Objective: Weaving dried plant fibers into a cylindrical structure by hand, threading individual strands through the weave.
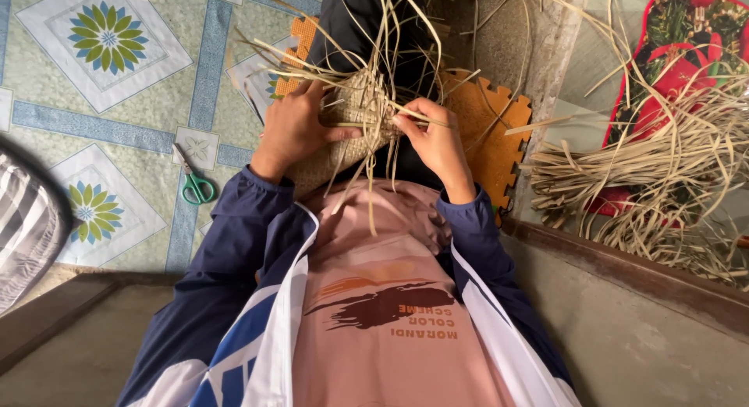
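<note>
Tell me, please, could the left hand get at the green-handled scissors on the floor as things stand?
Probably yes: the scissors lie uncovered on the tiled floor beside the left hand, though it holds the woven piece.

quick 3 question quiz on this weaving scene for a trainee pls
1. True or false: the green-handled scissors lie on the tiled floor, apart from both hands.
2. What does the right hand pinch? A) a pale strip B) scissors C) cloth
3. The left hand steadies the ____ piece.

Key: 1 true; 2 A; 3 woven. The loose straw pile lies to the right.
</note>
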